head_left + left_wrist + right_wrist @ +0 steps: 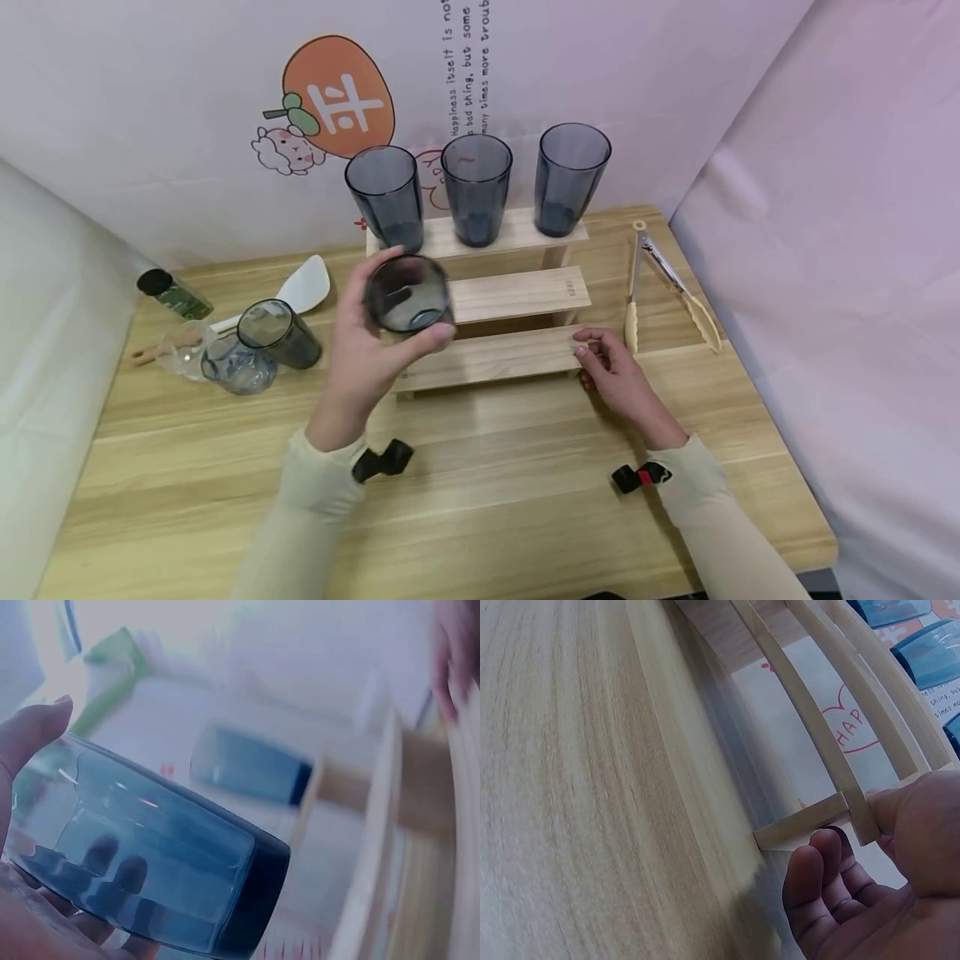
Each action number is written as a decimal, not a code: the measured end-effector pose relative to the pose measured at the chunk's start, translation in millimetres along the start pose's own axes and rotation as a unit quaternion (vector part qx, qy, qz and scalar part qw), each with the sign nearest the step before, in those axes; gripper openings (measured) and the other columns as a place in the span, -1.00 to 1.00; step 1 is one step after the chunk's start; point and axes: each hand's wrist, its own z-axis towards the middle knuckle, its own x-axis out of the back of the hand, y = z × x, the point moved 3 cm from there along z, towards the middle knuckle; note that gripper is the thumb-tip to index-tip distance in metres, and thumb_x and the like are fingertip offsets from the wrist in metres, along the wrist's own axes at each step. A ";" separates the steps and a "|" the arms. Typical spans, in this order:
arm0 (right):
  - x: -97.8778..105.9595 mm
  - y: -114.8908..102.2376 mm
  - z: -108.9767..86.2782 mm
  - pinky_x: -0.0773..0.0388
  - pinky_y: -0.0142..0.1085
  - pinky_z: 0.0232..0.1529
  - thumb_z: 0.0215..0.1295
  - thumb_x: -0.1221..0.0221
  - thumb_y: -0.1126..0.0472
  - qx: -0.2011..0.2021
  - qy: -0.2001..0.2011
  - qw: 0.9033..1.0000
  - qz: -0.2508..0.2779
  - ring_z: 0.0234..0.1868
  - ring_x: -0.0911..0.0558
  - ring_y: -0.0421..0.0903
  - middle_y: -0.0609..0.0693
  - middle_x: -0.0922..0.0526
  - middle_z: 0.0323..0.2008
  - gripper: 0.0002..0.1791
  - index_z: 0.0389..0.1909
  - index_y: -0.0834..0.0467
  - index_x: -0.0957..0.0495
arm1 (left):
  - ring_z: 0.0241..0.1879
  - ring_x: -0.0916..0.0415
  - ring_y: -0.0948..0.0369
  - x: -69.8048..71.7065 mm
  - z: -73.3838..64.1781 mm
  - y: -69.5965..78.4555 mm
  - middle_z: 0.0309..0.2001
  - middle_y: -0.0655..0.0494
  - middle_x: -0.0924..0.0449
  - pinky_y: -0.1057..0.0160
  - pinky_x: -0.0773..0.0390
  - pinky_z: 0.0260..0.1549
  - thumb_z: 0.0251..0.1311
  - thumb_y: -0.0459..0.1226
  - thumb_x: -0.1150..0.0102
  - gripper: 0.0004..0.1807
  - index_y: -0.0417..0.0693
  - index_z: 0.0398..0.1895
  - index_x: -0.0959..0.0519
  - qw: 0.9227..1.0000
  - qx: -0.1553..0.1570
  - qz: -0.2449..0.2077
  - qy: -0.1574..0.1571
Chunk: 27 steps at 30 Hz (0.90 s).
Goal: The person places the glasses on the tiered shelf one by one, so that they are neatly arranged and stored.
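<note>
My left hand (360,346) grips a blue-grey glass tumbler (411,300), thumb on one side and fingers round the other, in front of the rack's left part. In the left wrist view the tumbler (165,855) lies sideways across the picture. At the right end of the lowest board of a three-step wooden rack (495,358), my right hand (618,379) pinches the corner. The right wrist view has the thumb over the board's end (865,825) and curled fingers beneath. Three matching tumblers stand upright along the top step: left (390,204), middle (477,196) and right (570,183).
Left of the rack, another dark tumbler (300,343) leans beside a clear glass vessel (240,371). A white spatula (306,285) and a black-lidded jar (174,293) lie behind them. Tongs with beige tips (667,271) lie to the right. A white curtain wall (525,67) rises behind.
</note>
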 end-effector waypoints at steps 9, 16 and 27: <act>2.0 -0.7 -1.7 -0.60 -0.13 -0.33 0.59 0.01 0.34 -0.002 0.004 1.000 0.003 -0.31 -0.55 0.36 0.42 -0.49 -0.20 -0.69 0.23 0.39 -0.37 | 0.18 -0.48 0.11 -91.2 40.1 -5.5 0.19 0.14 -0.53 -0.02 -0.48 0.14 -0.08 -0.39 -0.64 -0.09 0.02 0.38 -0.37 0.995 -0.021 -0.021 -0.090; 2.0 -0.4 -1.6 -0.59 -0.09 -0.32 0.60 0.01 0.32 0.000 0.000 1.000 0.001 -0.31 -0.54 0.38 0.44 -0.50 -0.20 -0.68 0.24 0.38 -0.37 | 0.18 -0.43 0.25 -129.0 56.9 -30.2 0.21 0.28 -0.49 0.12 -0.44 0.17 -0.02 -0.16 -0.63 -0.07 0.09 0.43 -0.33 0.995 0.050 0.002 -0.081; 2.4 -0.3 -1.6 -0.58 -0.08 -0.33 0.60 0.02 0.32 0.000 -0.007 1.000 0.007 -0.32 -0.53 0.39 0.46 -0.51 -0.22 -0.68 0.24 0.38 -0.37 | 0.23 -0.33 0.33 -151.8 63.4 -61.0 0.27 0.27 -0.31 0.22 -0.38 0.18 -0.01 0.03 -0.59 -0.04 0.18 0.44 -0.25 0.995 0.071 0.058 -0.026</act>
